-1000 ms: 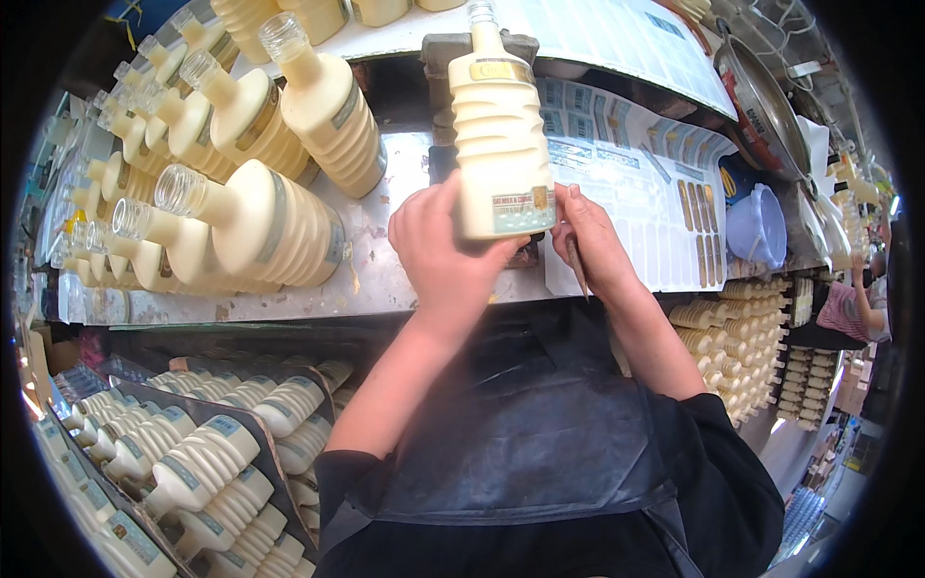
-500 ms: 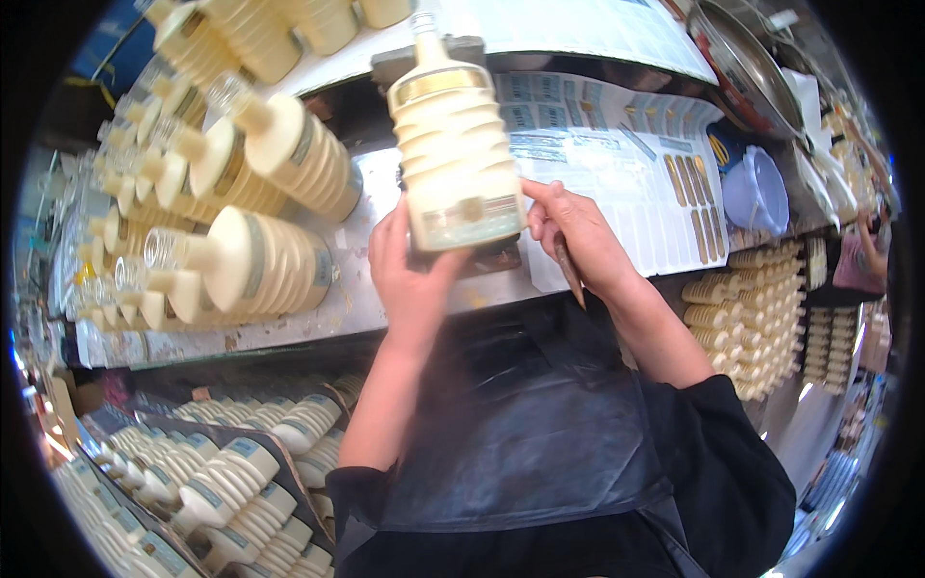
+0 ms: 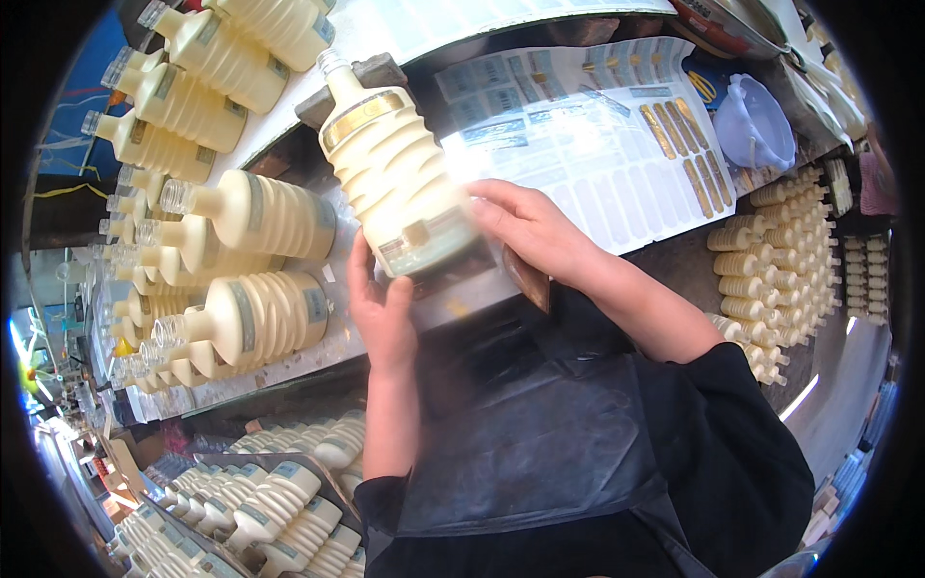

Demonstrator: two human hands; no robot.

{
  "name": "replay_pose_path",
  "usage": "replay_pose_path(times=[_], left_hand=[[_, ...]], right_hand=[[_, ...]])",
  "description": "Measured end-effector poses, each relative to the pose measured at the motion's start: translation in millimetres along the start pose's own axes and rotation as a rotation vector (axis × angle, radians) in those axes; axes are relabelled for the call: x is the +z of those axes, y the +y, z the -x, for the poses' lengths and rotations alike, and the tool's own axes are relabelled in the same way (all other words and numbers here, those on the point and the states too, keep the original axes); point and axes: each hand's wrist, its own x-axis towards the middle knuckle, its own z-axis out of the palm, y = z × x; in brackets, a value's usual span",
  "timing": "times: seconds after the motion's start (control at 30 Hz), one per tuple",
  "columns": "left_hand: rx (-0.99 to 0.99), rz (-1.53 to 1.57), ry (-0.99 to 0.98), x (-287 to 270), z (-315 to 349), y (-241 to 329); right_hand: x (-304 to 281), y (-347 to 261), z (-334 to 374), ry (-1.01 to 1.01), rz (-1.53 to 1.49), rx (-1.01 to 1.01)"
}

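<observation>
A cream bottle (image 3: 390, 173) with spiral ridges, a clear glass neck and a gold band lies tilted before me, neck pointing away. Near its base sits a pale label. My left hand (image 3: 383, 310) grips the base from the left, thumb underneath and fingers along the side. On the other side, the fingertips of my right hand (image 3: 528, 229) touch the bottle near the label. That hand is closed round a flat brown pointed tool (image 3: 526, 281), its tip toward me; the exact kind is unclear. A grey block (image 3: 379, 71) stands behind the bottle's neck.
Similar bottles (image 3: 275, 217) lie stacked at left on the bench, and more (image 3: 217, 67) at the far left. Label sheets (image 3: 617, 197) with gold strips lie to the right, beside a lavender bucket (image 3: 752, 120). Stacked bottles fill crates (image 3: 318, 482) lower left and the floor at right (image 3: 771, 260).
The bottle has tilted, its neck swinging left. My left hand has moved slightly down and left with it. The brown tool now shows its broad face. The whole view has turned.
</observation>
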Motion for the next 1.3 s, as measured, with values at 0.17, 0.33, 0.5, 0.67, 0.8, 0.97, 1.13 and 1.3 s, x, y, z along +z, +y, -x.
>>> replay_pose_path(times=[0.17,0.33,0.5,0.67,0.8,0.97,1.13,1.3], left_hand=[[-0.087,0.231,0.125,13,-6,6],[-0.066,0.157,0.18,17,-9,3],[-0.075,0.194,0.187,16,-9,1],[-0.086,0.237,0.19,17,-10,2],[-0.099,0.246,0.191,19,-10,3],[-0.15,0.279,0.202,20,-9,9],[-0.124,0.132,0.152,23,-10,11],[-0.129,0.159,0.142,22,-12,17]], right_hand=[[4,-9,-1,0.007,0.073,0.14],[6,-11,-4,0.029,0.139,0.171],[9,-12,-3,0.042,0.117,0.171],[9,-10,-2,0.043,0.127,0.147],[8,-11,-2,0.042,0.13,0.157],[7,-10,-3,0.027,0.149,0.166],[8,-7,-3,0.047,0.166,0.14],[-7,-20,-10,0.07,0.009,0.172]])
